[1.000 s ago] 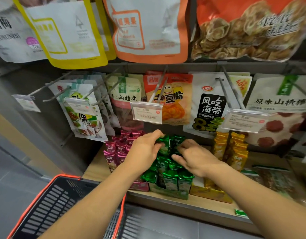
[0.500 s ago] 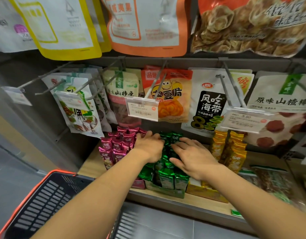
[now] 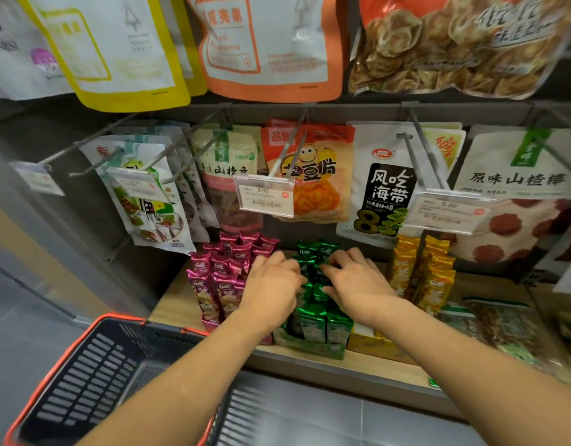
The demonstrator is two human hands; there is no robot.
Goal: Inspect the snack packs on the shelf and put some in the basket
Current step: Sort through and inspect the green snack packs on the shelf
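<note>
Green packs [image 3: 313, 320], left hand [image 3: 271, 286], right hand [image 3: 358, 283] touching, one basket [image 3: 84, 375]

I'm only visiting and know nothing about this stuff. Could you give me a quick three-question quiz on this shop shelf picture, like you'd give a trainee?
1. True or false: the left hand and the right hand both touch the green snack packs.
2. The rim of the basket is: A orange, B blue, C white.
3. Fill in: the price tag just above the hands reads ___.
Key: 1 true; 2 A; 3 3.90.
</note>
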